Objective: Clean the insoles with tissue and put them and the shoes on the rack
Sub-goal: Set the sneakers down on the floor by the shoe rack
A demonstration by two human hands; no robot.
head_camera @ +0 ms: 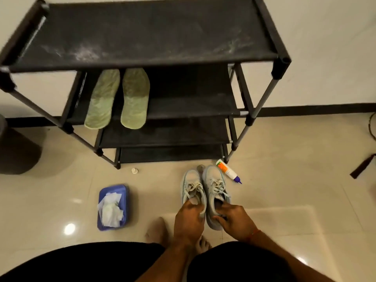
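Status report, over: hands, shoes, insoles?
Left hand grips left shoe, right hand grips right shoe. Insoles on rack second shelf. Bottle beside right shoe.

I've got the green left insole (102, 98) and right insole (134, 98) lying side by side on the second shelf of the black rack (142, 33), heels jutting over its front edge. The pale grey-blue laced left shoe (191, 186) and right shoe (215, 184) are pressed together in front of the rack, toes toward it. The left hand (190, 218) grips the left shoe's collar, and the right hand (234, 218) grips the right shoe's. Crumpled white tissue (110, 212) lies in the blue tray (122, 190) on the floor.
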